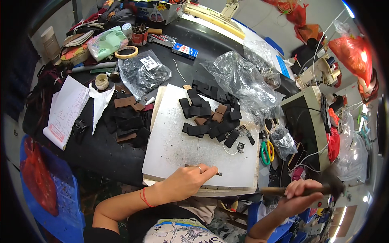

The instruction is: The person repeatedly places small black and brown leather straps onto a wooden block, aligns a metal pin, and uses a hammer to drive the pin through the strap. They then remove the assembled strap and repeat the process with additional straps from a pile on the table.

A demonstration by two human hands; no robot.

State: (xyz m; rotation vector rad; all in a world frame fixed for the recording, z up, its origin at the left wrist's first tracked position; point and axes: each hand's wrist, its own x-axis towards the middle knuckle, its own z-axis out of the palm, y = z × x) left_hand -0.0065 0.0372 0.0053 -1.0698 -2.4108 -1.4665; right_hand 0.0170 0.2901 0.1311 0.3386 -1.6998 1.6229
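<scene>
My left hand (188, 180) is closed over the near part of a white board (174, 150), low against its surface. From its fingers juts the rounded dark end of a small metal rod (219, 173), which looks like a hand punch; the rest is hidden by the hand. To the right of the board, my right hand (302, 194) grips a hammer by its wooden handle (273, 190), the dark head (334, 184) pointing right and blurred. Black strap pieces (198, 129), with a few brown ones (219, 113), lie piled on the far half of the board.
More black and brown pieces (129, 121) lie left of the board, near a notepad (67, 109). Clear plastic bags (247, 85) lie behind it. Green-and-yellow scissors (267, 152) rest at its right edge. A blue chair (60, 194) stands at lower left; a sewing machine (320, 73) is at right.
</scene>
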